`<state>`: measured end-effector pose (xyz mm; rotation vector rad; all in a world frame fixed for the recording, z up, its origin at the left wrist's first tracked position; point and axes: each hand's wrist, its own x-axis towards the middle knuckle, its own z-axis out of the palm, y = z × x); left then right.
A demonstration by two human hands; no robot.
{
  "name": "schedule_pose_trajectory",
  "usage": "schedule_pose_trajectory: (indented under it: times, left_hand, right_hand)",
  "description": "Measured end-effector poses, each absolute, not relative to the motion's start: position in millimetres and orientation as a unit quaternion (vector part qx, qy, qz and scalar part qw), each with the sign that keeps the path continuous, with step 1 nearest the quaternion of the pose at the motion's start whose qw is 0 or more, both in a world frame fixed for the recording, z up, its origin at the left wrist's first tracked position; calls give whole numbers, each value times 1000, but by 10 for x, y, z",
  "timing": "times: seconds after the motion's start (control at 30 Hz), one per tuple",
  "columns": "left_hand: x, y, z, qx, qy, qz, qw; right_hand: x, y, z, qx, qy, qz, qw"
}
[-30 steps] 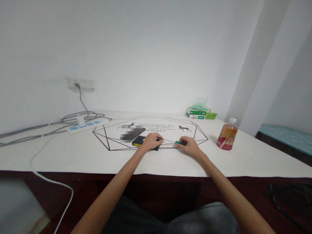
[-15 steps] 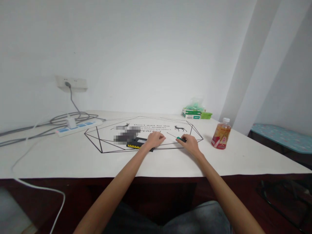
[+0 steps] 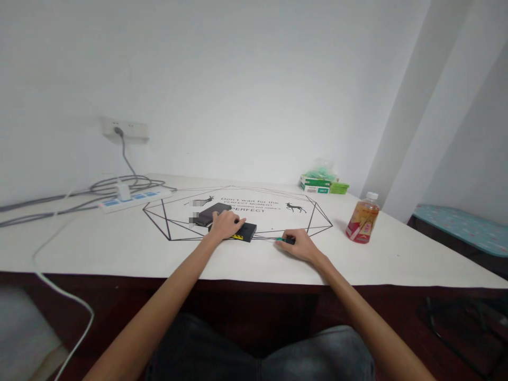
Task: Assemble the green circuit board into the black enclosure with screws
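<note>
My left hand rests palm down on a flat black case with a yellow strip along its front edge. Its fingers are spread over the top and hide part of the case. Just behind that hand lies a dark flat slab, its left end blurred out. My right hand is closed around a screwdriver with a green and black handle, low over the table right of the case. The screwdriver's thin shaft is hard to make out, pointing left toward the case.
A bottle of reddish drink stands on the white table to the right. Green and white boxes with a plastic bag sit at the back. On the left are a power strip and grey cables. A tiny dark speck lies behind the screwdriver.
My left hand has moved left from the case's right end onto its top, its fingers now spread. My right hand has come slightly nearer and left with the screwdriver. The view has shifted slightly.
</note>
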<state>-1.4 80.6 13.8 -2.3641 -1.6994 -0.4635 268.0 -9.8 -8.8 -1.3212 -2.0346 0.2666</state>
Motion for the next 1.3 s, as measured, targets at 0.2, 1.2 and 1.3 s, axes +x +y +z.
schedule_pose_trajectory:
  times: [0.2,1.2,1.3]
  left_hand:
    - [40,818,104,-789,-585,-173,80]
    - [52,808,96,-784,-595,-160,80]
    - [69,796,99,-781,-597,-162,86]
  right_hand:
    - [2628,-130,-74,-476,-796,106,359]
    - [2706,-155,-89,-483,-819,-19,309]
    - [2694,-168,-76,-505,-812,-24,290]
